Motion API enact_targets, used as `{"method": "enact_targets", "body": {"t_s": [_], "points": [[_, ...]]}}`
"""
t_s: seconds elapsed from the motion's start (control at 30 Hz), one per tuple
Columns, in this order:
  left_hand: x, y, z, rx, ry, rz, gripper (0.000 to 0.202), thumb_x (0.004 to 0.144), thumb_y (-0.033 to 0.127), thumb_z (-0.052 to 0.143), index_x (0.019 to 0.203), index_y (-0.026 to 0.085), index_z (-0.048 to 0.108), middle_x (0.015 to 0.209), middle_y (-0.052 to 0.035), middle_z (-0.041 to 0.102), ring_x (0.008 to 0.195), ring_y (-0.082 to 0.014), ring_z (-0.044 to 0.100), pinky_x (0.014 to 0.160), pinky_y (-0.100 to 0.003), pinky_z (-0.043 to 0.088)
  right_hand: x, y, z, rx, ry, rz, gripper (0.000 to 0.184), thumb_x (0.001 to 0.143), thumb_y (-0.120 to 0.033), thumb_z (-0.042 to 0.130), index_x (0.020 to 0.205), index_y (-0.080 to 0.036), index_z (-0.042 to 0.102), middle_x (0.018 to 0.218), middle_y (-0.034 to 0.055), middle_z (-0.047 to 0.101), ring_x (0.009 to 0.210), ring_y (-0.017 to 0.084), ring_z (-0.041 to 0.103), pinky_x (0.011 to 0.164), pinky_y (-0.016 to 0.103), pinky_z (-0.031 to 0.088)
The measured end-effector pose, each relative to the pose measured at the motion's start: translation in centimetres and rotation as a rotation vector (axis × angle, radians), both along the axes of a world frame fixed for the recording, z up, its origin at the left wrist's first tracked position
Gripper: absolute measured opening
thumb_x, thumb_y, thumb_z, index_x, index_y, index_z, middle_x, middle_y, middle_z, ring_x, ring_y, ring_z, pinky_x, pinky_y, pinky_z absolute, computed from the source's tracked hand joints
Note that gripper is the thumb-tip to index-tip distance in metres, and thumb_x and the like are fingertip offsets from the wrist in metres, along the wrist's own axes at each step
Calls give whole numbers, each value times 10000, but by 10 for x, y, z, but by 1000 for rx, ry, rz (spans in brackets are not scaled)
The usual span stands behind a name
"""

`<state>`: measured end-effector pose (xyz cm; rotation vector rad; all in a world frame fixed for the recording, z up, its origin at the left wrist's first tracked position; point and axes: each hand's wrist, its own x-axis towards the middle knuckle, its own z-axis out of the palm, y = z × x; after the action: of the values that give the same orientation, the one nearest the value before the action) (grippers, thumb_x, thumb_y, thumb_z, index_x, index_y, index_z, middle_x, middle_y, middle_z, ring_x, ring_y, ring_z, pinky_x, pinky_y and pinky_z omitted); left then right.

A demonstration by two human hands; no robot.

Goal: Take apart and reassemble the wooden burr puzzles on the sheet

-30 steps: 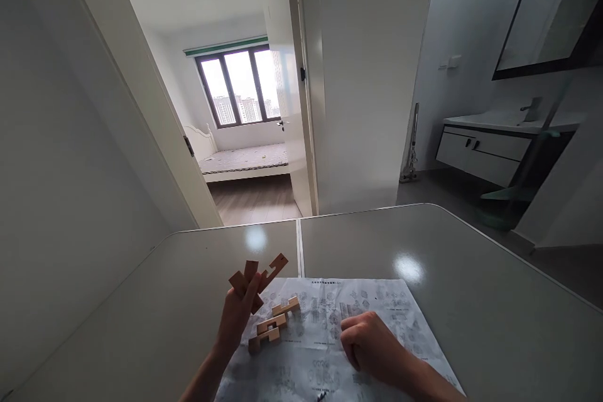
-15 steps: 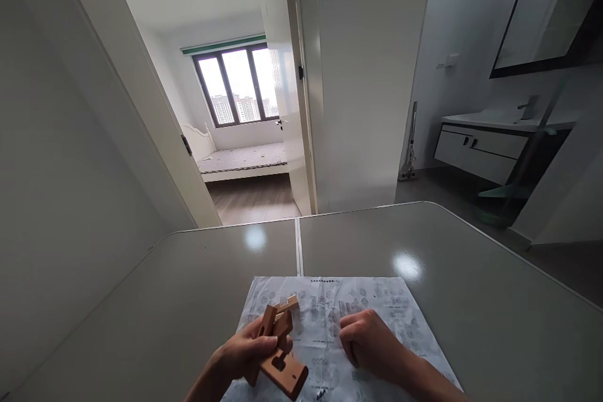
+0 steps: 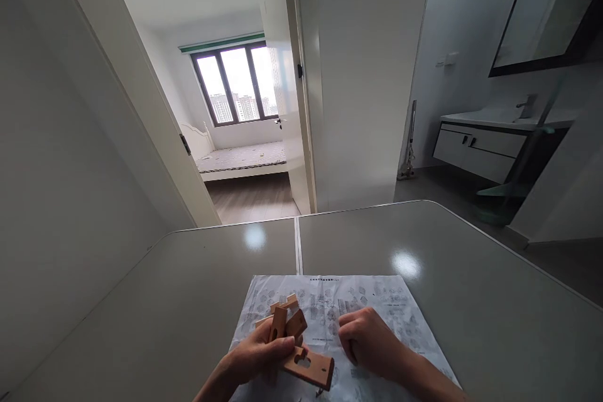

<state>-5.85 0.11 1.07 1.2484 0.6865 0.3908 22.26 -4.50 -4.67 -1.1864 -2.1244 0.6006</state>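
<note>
My left hand (image 3: pixel 257 357) is closed around a cluster of notched wooden puzzle pieces (image 3: pixel 301 358), held just above a printed instruction sheet (image 3: pixel 381 301) on the grey table (image 3: pixel 188 289). One long notched piece sticks out to the right, toward my right hand. A few lighter wooden pieces (image 3: pixel 285 303) lie on the sheet just behind the held cluster. My right hand (image 3: pixel 370 342) rests on the sheet with its fingers curled under; whether anything is in it is hidden.
The table has a seam (image 3: pixel 296 245) down its middle and rounded far corners. Beyond it an open doorway leads to a room with a bed and window (image 3: pixel 235 85). A vanity with sink (image 3: pixel 490 138) and mirror stands at the right.
My left hand brought the wooden pieces down from a raised position to low over the sheet and turned them, the long piece now pointing right. My right hand stayed in place.
</note>
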Motion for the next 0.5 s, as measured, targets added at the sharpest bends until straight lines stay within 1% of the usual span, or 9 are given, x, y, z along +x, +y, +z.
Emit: {"method": "enact_targets", "body": {"t_s": [0.07, 0.17, 0.27, 0.33, 0.4, 0.5], "points": [[3, 0, 1, 99, 115, 46, 590, 756, 662, 788, 1020, 157, 636, 980, -71, 673, 961, -257, 648, 852, -346, 487, 0, -1, 3, 28, 4, -16, 283, 590, 49, 447, 525, -190, 585, 618, -39, 635, 543, 91, 540, 579, 194, 353], [9, 0, 4, 276, 295, 117, 636, 766, 747, 711, 988, 154, 658, 897, -37, 631, 870, -212, 591, 766, -293, 457, -1, -4, 11, 72, 39, -68, 293, 811, -3, 449, 755, -215, 644, 790, -14, 697, 658, 127, 594, 643, 222, 388], [15, 1, 3, 412, 403, 137, 648, 786, 800, 629, 888, 160, 650, 814, -14, 594, 782, -175, 538, 690, -264, 420, -3, -6, 21, 39, 84, -81, 269, 918, -67, 422, 893, -223, 640, 875, 3, 708, 756, 148, 637, 705, 237, 420], [18, 1, -1, 454, 433, 136, 658, 793, 819, 592, 845, 165, 636, 746, -2, 576, 719, -160, 523, 634, -253, 401, -3, -8, 26, 6, 95, -84, 245, 974, -122, 419, 952, -225, 640, 909, 9, 720, 787, 154, 656, 729, 246, 430], [20, 1, -4, 437, 437, 128, 676, 794, 838, 565, 860, 168, 630, 673, 8, 565, 644, -152, 524, 571, -245, 382, -3, -9, 30, -14, 94, -79, 221, 1016, -188, 426, 1005, -226, 643, 927, 13, 732, 804, 161, 668, 736, 253, 434], [24, -1, -5, 428, 424, 124, 670, 808, 836, 547, 847, 170, 611, 616, 15, 556, 567, -138, 517, 524, -236, 354, -2, -10, 34, -19, 72, -54, 201, 1024, -233, 451, 1031, -227, 651, 923, 13, 738, 800, 167, 668, 724, 257, 426]]}}
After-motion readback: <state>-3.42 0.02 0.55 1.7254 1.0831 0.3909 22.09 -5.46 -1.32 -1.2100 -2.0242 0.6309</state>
